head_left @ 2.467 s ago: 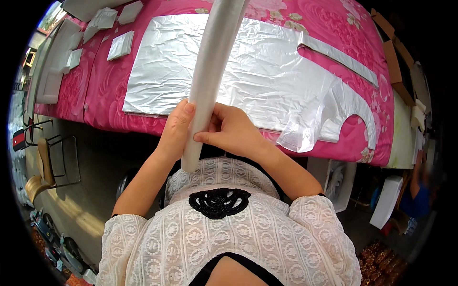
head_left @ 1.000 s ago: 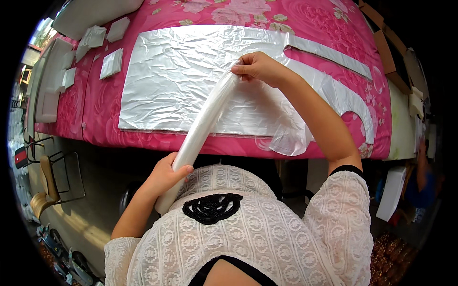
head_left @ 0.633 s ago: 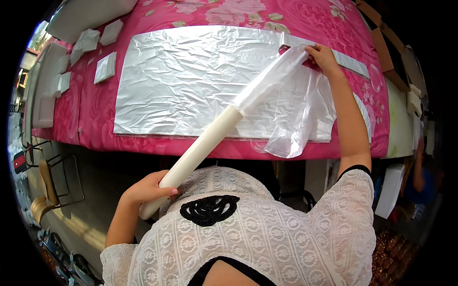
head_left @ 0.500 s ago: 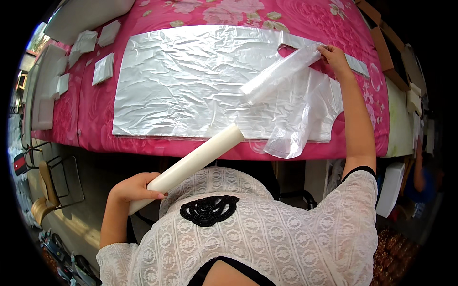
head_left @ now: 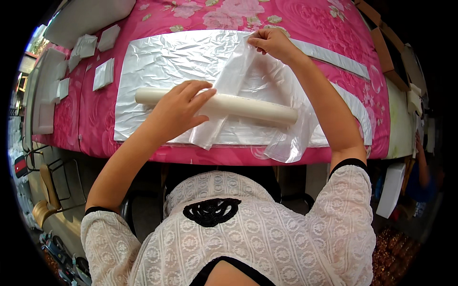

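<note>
A stack of shiny whitish plastic bags with cut-out handles lies flat before me. On it rests a cream-white tube, lying crosswise with its right end tilted slightly nearer to me. My left hand is over the tube's left part, fingers stretched and thumb apart; its palm side is hidden. Farther off, my right hand pinches the upper end of a folded, see-through plastic bag. That bag runs down behind the tube, and its lower end shows on the near side.
The table has a pink flowered cloth. Several small folded white packets lie at the left, near a pale container. A brown cardboard box stands at the right edge. A chair is at lower left; someone in blue is at far right.
My left hand has moved the tube up from near my body onto the plastic and its fingers have spread. My right hand has moved left, pulling the see-through bag's end along.
</note>
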The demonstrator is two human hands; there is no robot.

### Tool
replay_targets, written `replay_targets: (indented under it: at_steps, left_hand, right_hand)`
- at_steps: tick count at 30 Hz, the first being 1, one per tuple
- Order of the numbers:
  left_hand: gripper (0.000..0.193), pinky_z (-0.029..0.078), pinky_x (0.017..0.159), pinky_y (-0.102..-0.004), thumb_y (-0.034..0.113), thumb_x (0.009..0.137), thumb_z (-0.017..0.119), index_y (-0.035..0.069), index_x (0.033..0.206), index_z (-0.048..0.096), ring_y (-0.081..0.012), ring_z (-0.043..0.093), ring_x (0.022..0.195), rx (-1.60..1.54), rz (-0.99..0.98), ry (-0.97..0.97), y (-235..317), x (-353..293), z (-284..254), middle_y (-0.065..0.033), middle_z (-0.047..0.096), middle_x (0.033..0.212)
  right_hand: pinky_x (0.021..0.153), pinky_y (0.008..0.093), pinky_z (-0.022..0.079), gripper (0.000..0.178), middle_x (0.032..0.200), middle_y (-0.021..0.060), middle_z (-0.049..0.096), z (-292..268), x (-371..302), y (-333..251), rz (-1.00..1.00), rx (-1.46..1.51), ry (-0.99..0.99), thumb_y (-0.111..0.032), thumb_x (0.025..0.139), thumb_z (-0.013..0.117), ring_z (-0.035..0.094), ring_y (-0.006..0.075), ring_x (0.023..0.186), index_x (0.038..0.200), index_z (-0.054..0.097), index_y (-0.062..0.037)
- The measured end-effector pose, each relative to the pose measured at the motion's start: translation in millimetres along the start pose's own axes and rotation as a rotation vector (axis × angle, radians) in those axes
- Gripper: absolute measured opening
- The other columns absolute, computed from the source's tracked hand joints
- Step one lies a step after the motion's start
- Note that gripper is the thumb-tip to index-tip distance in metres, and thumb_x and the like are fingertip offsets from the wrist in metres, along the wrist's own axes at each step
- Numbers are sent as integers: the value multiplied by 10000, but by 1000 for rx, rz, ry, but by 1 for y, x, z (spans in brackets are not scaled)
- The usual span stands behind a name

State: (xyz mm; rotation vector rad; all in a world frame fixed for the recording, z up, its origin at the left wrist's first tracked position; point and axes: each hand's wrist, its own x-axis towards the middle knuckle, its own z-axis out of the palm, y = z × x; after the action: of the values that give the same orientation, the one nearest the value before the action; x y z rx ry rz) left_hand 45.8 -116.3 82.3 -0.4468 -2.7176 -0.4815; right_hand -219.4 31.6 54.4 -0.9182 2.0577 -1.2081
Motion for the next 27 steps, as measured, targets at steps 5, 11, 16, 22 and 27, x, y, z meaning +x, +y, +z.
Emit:
replay_targets:
  at_steps: [5,11,16,22,27]
  left_hand:
    - [599,379,983,-398,376,774,640,-34,1184,492,-317,469,1157,-152,171,-302,7,-31,30,-172,493,1230]
    - [862,167,1111,-450,599,820,439,-89,1327,330,-340,231,1357,-88,116,-432,25,-45,44,-232,287,1428]
    - [876,169,1109,-456,600,803,458,-93,1325,329,-357,255,1342,-43,46,-399,45,-52,50,-243,298,1417]
    - [860,189,1102,-454,566,801,482,-97,1326,324,-353,264,1340,55,0,-393,63,-54,61,-240,298,1417]
    - [851,172,1113,-433,531,793,509,-81,1347,305,-329,240,1357,65,0,-361,66,-56,58,-223,269,1442]
  right_hand:
    - [571,213,433,159,685,-21,577,-5,12,12,30,-23,-80,-195,845,637,510,58,605,834,655,-37]
    - [646,284,477,171,816,69,632,7,6,17,16,-177,313,-144,828,614,591,158,694,937,639,-15]
    - [907,393,415,327,1075,160,588,53,-67,-19,-482,-533,369,-161,770,657,533,308,1030,1064,601,-29]
    - [848,386,466,442,1145,121,554,111,-139,-21,-527,-736,93,-135,763,656,547,305,989,1192,557,-101]
    - [807,352,473,483,1111,87,577,57,-155,-1,-298,-726,250,-91,783,624,558,287,952,1256,529,-119]
